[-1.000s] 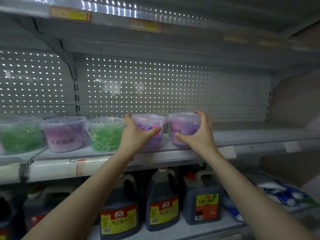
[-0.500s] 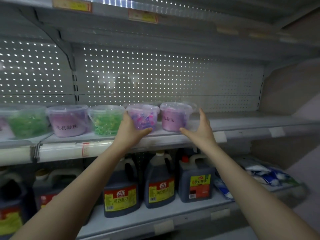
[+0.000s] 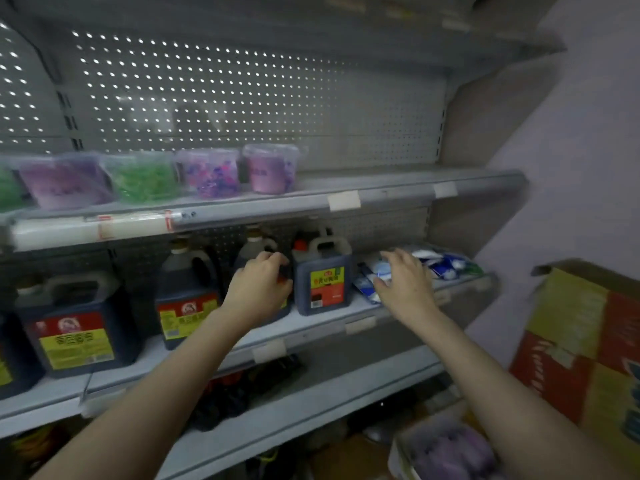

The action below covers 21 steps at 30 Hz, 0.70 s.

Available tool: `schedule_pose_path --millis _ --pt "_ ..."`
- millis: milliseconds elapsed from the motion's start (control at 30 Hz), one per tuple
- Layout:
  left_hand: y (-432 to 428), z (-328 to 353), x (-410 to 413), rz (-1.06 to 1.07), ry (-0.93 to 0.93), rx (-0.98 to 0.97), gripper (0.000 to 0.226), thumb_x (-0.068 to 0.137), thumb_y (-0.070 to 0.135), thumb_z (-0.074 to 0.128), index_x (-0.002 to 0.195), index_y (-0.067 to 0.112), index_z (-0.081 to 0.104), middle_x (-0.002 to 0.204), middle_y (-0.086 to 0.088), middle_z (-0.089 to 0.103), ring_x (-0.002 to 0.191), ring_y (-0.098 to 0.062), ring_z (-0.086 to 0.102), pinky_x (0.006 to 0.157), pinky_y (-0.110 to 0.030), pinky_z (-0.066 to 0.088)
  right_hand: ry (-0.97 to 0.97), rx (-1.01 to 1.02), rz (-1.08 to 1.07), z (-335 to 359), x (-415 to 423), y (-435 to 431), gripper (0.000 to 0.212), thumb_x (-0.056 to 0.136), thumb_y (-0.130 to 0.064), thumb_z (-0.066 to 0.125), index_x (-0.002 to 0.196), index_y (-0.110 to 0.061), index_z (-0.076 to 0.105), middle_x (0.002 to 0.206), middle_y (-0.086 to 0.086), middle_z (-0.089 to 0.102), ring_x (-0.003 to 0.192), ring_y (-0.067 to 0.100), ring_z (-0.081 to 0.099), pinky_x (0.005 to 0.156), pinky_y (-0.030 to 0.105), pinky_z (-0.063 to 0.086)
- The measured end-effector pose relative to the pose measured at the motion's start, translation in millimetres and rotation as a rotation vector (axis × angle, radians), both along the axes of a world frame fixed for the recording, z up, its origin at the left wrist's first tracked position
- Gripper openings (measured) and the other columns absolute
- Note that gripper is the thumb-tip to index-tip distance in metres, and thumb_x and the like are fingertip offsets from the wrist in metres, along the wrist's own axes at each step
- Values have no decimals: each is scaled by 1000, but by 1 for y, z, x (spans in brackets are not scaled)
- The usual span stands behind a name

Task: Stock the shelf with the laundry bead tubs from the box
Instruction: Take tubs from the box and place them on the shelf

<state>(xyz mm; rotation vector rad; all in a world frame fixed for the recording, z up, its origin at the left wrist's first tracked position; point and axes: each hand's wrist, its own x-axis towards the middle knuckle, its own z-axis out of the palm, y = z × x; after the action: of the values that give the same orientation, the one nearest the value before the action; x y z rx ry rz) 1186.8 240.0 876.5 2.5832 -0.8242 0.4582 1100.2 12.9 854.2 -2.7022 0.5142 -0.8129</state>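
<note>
A shop shelving unit with a perforated back panel is faced, beside a pale wall. Nearest, low at the right, an open box is seen. Its blurred purplish contents are judged to be more laundry bead tubs waiting to be stocked. A patterned carton stands just beside it.

Farther in, the left hand is held before the soy sauce jugs with fingers loosely curled and nothing gripped. The right hand is held before blue-and-white packets, fingers spread, relaxed and empty.

Farthest, five tubs are lined along the left part of the shelf, the purple end tub nearest its middle. Room is judged to remain toward the right end, so the task is partly done.

Half a second earlier both hands were raised at the two end tubs. These have since been released, the hands lowered, and the view swung down and right toward the box.
</note>
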Motion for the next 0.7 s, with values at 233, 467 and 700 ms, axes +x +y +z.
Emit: schedule_pose_path --millis 233,467,700 --pt "-64 -75 -30 -110 42 327 38 94 31 48 128 15 45 127 -8 48 116 -31 48 90 -39 40 251 -154 -94 -74 -77 -40 51 90 -25 50 139 -18 36 142 8 36 134 27 28 110 42 22" --pt "-143 -150 -58 -325 122 497 45 94 30 44 136 16 37 135 -9 43 122 -32 45 99 -41 36 376 -17 -211 -151 -135 -73 51 88 -20 50 138 -20 38 145 6 34 135 23 27 109 42 20" --pt "-219 -220 -63 -565 148 631 42 92 29 46 132 16 41 129 -9 48 117 -30 49 96 -41 39 543 178 -440 -226 -169 -114 51 93 -31 46 140 -19 33 146 8 33 136 27 29 113 44 20"
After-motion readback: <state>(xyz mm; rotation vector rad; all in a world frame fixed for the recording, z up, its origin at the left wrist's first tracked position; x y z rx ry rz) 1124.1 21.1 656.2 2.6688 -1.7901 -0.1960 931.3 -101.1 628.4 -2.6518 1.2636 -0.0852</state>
